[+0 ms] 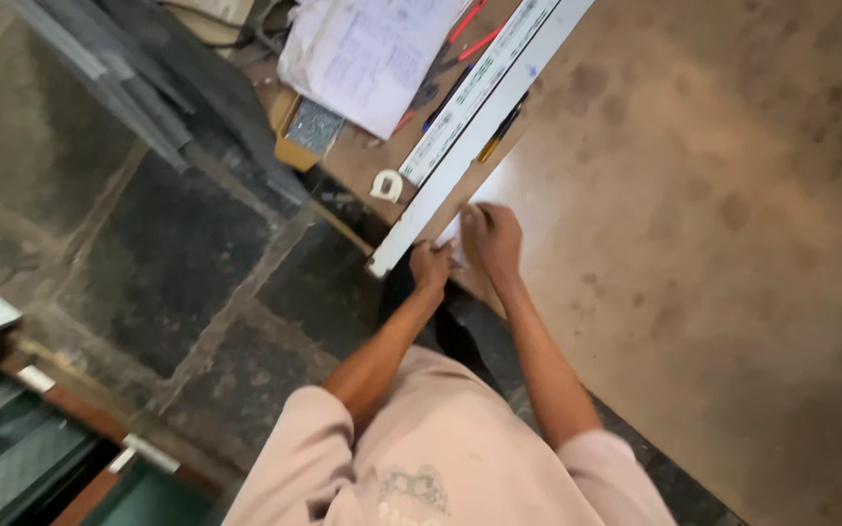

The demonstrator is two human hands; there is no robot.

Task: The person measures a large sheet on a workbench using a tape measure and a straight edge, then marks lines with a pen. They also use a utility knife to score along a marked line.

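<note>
A long white strip point(484, 127) lies along the edge of a brown board table point(694, 195), running from the top of the view down to its near end. My left hand point(430, 265) grips that near end at the table's corner. My right hand point(490, 239) rests just beside it on the table, fingers curled over a small white piece point(450, 232) next to the strip. A second white strip with green markings point(475, 83) lies alongside the first.
Papers point(367, 54), red and dark pens point(460, 49) and a small white tape roll point(387, 185) sit at the table's far left end. Dark stone floor point(177, 253) lies to the left. Grey profiles point(129, 68) lean at top left; framed panels point(12, 429) at bottom left.
</note>
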